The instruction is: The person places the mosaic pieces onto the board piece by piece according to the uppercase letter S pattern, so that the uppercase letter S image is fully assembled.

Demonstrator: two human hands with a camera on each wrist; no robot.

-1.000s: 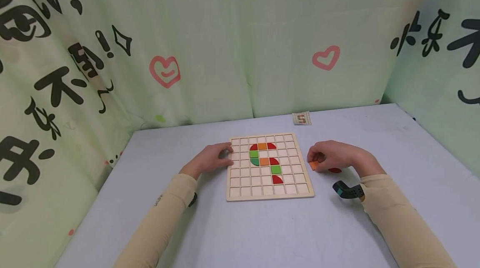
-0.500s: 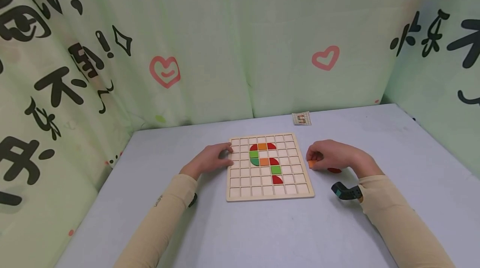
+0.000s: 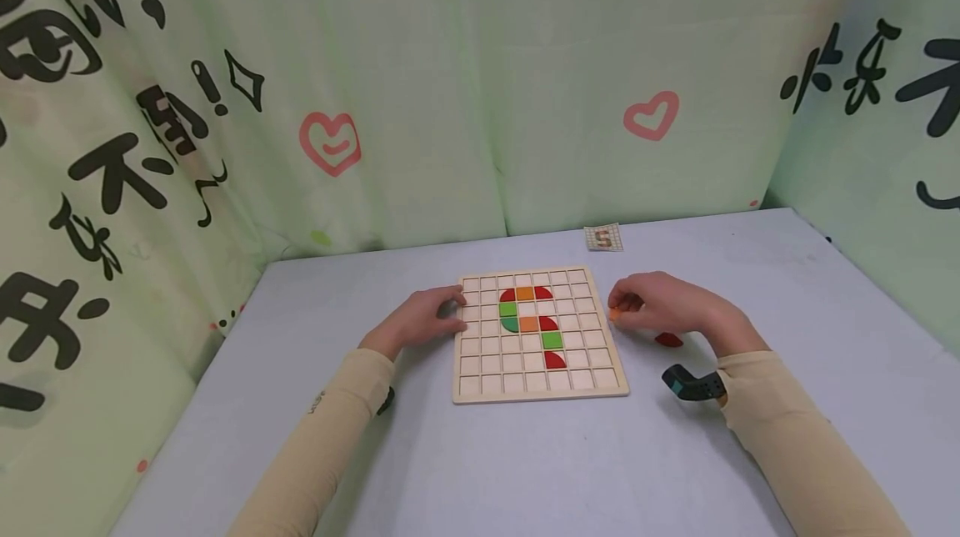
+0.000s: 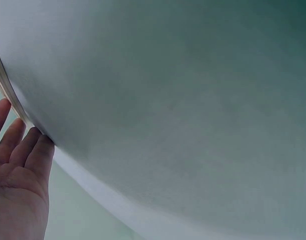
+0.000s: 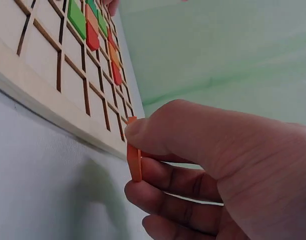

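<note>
A wooden grid board [image 3: 480, 368] lies on the table, with red, orange and green tiles set in some of its squares. My left hand [image 3: 422, 320] rests against the board's left edge; in the left wrist view its fairly straight fingers [image 4: 39, 155] touch the rim. Just beyond the right edge, my right hand [image 3: 663, 303] pinches an orange tile [image 5: 135, 162] between thumb and fingers, held up off the table in the right wrist view. On the table below that hand lies a loose red quarter-round tile [image 3: 668, 340].
A small card [image 3: 603, 238] printed with a figure like a 5 lies near the table's back edge. Pale green curtains [image 3: 480, 87] with black lettering and red hearts hang behind and at both sides of the white table [image 3: 525, 470].
My right hand has lifted slightly and moved left toward the board with the orange tile, uncovering more of the red tile. The left hand and board have not moved.
</note>
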